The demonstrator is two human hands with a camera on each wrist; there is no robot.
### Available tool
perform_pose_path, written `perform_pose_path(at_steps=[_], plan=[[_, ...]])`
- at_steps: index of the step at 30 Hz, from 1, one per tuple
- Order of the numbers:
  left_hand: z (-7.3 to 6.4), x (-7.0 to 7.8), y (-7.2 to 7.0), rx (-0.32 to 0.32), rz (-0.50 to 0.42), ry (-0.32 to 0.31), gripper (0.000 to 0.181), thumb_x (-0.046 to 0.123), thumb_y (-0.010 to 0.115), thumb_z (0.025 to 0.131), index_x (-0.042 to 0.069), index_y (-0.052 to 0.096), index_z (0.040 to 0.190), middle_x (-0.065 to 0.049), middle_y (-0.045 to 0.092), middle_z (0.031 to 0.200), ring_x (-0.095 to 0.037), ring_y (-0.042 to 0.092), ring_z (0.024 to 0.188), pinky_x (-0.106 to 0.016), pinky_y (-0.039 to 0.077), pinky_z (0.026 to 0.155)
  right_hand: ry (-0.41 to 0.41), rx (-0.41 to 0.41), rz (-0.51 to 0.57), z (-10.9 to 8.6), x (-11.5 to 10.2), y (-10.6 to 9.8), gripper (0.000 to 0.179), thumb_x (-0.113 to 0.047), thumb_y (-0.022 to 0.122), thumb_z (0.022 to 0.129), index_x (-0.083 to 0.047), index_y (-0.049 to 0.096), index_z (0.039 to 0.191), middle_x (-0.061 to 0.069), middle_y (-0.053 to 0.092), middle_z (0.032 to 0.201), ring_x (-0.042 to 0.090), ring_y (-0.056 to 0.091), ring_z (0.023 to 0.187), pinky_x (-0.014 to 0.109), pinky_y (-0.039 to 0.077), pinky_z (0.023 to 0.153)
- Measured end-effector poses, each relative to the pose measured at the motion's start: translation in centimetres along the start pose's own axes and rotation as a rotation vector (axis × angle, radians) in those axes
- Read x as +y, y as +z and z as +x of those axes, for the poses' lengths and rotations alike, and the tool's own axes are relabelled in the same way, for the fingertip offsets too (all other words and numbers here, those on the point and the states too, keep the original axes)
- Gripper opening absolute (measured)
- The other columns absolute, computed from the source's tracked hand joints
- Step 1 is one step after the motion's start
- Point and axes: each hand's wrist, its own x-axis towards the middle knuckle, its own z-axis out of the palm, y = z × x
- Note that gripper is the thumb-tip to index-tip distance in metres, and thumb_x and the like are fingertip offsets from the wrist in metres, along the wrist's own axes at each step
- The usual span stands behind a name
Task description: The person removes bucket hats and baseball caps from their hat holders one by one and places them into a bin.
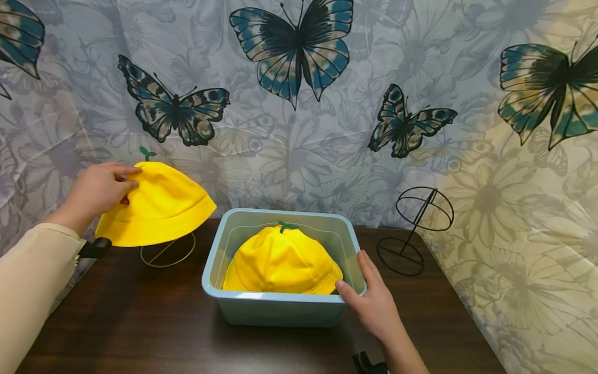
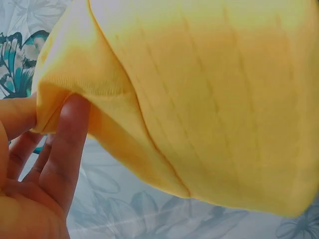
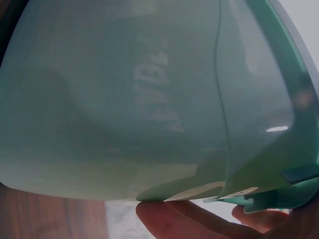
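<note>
At the left in the head view, my left hand (image 1: 104,191) pinches a yellow bucket hat (image 1: 161,205) by the side of its crown. The hat tilts, brim down, with a green sprout on top. In the left wrist view, thumb and fingers fold the yellow cloth (image 2: 209,109). Beneath the hat shows the base of a wire hat stand (image 1: 168,265); whether the hat touches it is hidden. My right hand (image 1: 374,298) grips the right front corner of a light blue plastic tub (image 1: 280,311). A second yellow hat (image 1: 282,262) with a sprout lies inside it.
A black wire hat stand (image 1: 413,231) stands at the right rear of the dark wooden table (image 1: 177,332). Behind the table hangs a grey floral cloth (image 1: 289,156) printed with large butterflies. The table's right edge slants away beyond the stand.
</note>
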Motion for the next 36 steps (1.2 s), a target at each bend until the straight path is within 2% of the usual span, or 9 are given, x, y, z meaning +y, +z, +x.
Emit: perform_pose_path(at_steps=[4, 8, 12, 16, 20, 23, 27, 33, 36], plan=[[0.5, 0.5, -0.3, -0.023, -0.063, -0.032, 0.046, 0.016, 0.064, 0.099, -0.005, 0.054, 0.138, -0.030, 0.059, 0.109, -0.026, 0.066, 0.063, -0.033, 0.054, 0.056, 0.000, 0.001, -0.001, 0.0, 0.1, 0.0, 0.088, -0.045, 0.066, 0.094, -0.009, 0.019, 0.160, 0.008, 0.013, 0.165, 0.037, 0.015, 0.147, 0.071, 0.016, 0.108], [1.0, 0.8, -0.6, -0.027, -0.133, -0.069, 0.047, 0.017, 0.064, 0.099, -0.003, 0.053, 0.141, -0.030, 0.059, 0.108, -0.027, 0.066, 0.065, -0.033, 0.055, 0.057, 0.005, 0.001, -0.001, 0.0, 0.1, 0.0, 0.088, -0.045, 0.066, 0.094, -0.010, 0.019, 0.160, 0.008, 0.013, 0.165, 0.037, 0.016, 0.147, 0.071, 0.017, 0.108], [1.4, 1.0, -1.0, -0.018, -0.196, -0.146, 0.049, 0.021, 0.062, 0.100, -0.001, 0.051, 0.143, -0.033, 0.053, 0.123, -0.026, 0.069, 0.068, -0.029, 0.055, 0.059, 0.004, 0.003, -0.003, 0.0, 0.0, 0.0, 0.088, -0.045, 0.066, 0.094, -0.009, 0.020, 0.160, 0.008, 0.013, 0.165, 0.037, 0.016, 0.147, 0.071, 0.017, 0.108], [1.8, 1.1, -1.4, 0.006, -0.300, -0.241, 0.052, 0.023, 0.060, 0.101, 0.000, 0.047, 0.146, -0.035, 0.038, 0.142, -0.020, 0.070, 0.069, -0.028, 0.057, 0.064, -0.004, 0.009, -0.002, 0.0, 0.0, -0.1, 0.088, -0.045, 0.066, 0.094, -0.009, 0.020, 0.159, 0.008, 0.013, 0.165, 0.037, 0.016, 0.147, 0.071, 0.017, 0.107], [1.9, 1.1, -1.8, 0.049, -0.398, -0.308, 0.054, 0.024, 0.059, 0.102, 0.002, 0.043, 0.149, -0.032, 0.034, 0.148, -0.014, 0.069, 0.066, -0.029, 0.058, 0.065, -0.013, 0.012, 0.001, 0.0, 0.0, -0.1, 0.088, -0.045, 0.066, 0.094, -0.009, 0.020, 0.159, 0.008, 0.014, 0.164, 0.038, 0.016, 0.147, 0.071, 0.018, 0.107], [1.8, 1.0, -2.1, 0.064, -0.411, -0.353, 0.056, 0.029, 0.057, 0.102, 0.006, 0.041, 0.151, -0.029, 0.036, 0.147, -0.010, 0.069, 0.065, -0.027, 0.053, 0.052, -0.017, 0.011, 0.002, -0.1, 0.0, 0.0, 0.088, -0.045, 0.066, 0.094, -0.009, 0.020, 0.159, 0.008, 0.014, 0.164, 0.038, 0.017, 0.147, 0.071, 0.018, 0.107], [1.6, 0.5, -2.3, 0.072, -0.424, -0.393, 0.060, 0.038, 0.055, 0.102, 0.009, 0.040, 0.153, -0.025, 0.040, 0.142, -0.006, 0.069, 0.065, -0.034, 0.037, 0.038, -0.018, 0.010, 0.006, -0.1, 0.1, 0.0, 0.088, -0.044, 0.066, 0.094, -0.009, 0.020, 0.159, 0.008, 0.014, 0.164, 0.038, 0.017, 0.146, 0.072, 0.018, 0.107], [2.0, -0.2, -2.5, 0.094, -0.497, -0.490, 0.062, 0.041, 0.054, 0.101, 0.013, 0.038, 0.154, -0.017, 0.043, 0.139, -0.003, 0.069, 0.066, -0.029, 0.042, 0.043, -0.011, 0.010, 0.003, 0.0, 0.2, 0.1, 0.088, -0.045, 0.066, 0.094, -0.010, 0.020, 0.160, 0.007, 0.014, 0.165, 0.038, 0.017, 0.147, 0.072, 0.018, 0.107], [2.1, -0.5, -2.7, 0.117, -0.547, -0.532, 0.061, 0.035, 0.054, 0.102, 0.012, 0.036, 0.155, -0.011, 0.046, 0.130, -0.003, 0.069, 0.066, -0.022, 0.050, 0.054, -0.010, 0.010, 0.001, 0.0, 0.2, 0.1, 0.088, -0.045, 0.066, 0.094, -0.010, 0.020, 0.160, 0.008, 0.014, 0.165, 0.038, 0.017, 0.146, 0.072, 0.018, 0.106]])
